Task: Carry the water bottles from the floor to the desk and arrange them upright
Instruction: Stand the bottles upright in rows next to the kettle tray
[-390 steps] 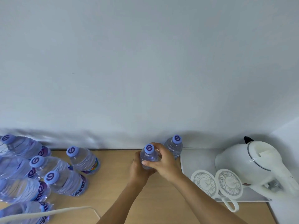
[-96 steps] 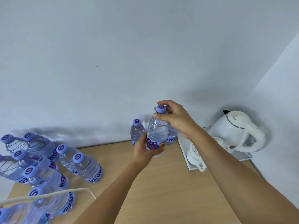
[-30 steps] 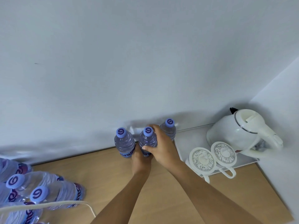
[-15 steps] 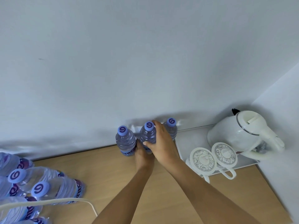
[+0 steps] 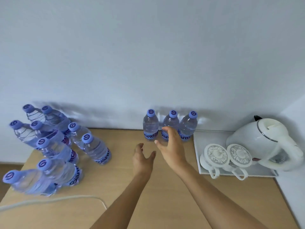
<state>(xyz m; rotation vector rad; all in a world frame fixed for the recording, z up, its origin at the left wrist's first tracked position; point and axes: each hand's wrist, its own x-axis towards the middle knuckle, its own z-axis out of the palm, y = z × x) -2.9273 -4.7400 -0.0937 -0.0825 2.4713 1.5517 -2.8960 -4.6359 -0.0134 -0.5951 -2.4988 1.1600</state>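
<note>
Neither hand has hold of anything. Both are spread wide above the pale wooden desk [image 5: 165,187]: the left hand [image 5: 142,160] hangs palm-down with fingers splayed, and the right hand [image 5: 171,147], just to its right and a little farther forward, is opened into a loose curve with its fingers in front of a bottle label.

Directly beyond the fingertips, against the grey-white wall [image 5: 148,55], three clear plastic water bottles with violet caps stand upright in a close row: the left bottle [image 5: 150,124], the middle bottle [image 5: 170,122] partly hidden behind the right hand, and the right bottle [image 5: 188,125]. Whether the right hand's fingers touch the middle bottle cannot be told.

Well to the left of the left hand, a cluster of identical violet-capped bottles [image 5: 54,142] crowds the desk's left end, upright but leaning in the wide-angle view. Nearer the body than that cluster, a thin white cable [image 5: 54,199] curves across the desk.

To the right of the right hand, a flat white tray [image 5: 206,138] sits beside the bottle row, carrying two white mugs with patterned round lids [image 5: 228,156] and a white electric kettle [image 5: 265,142].
</note>
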